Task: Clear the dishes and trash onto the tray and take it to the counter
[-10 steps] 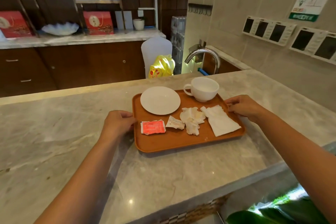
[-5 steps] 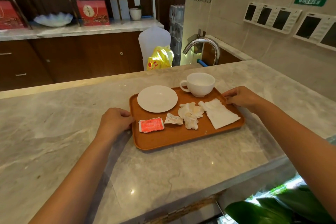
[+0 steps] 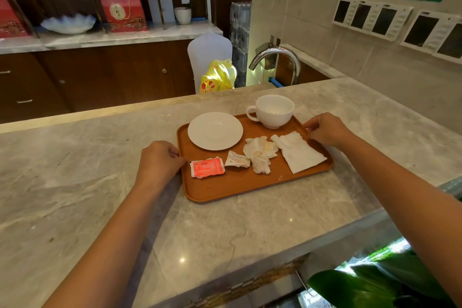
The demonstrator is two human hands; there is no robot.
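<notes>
An orange tray (image 3: 232,187) lies flat on the grey marble counter (image 3: 75,182). On it are a white saucer (image 3: 215,130), a white cup (image 3: 273,110), a red sachet (image 3: 207,167), a small white sachet (image 3: 237,159), a crumpled tissue (image 3: 260,152) and a folded white napkin (image 3: 298,151). My left hand (image 3: 160,161) curls around the tray's left rim. My right hand (image 3: 326,129) grips the right rim beside the napkin.
A curved steel tap (image 3: 277,57) rises behind the counter's far edge, with a yellow bag (image 3: 218,76) on a white chair to its left. A back counter with red boxes (image 3: 123,14) lies beyond. Green leaves (image 3: 375,282) show below the near edge.
The tray has stayed resting on the counter with both hands at its rims. My head has pulled back slightly, so the tray looks a little further away.
</notes>
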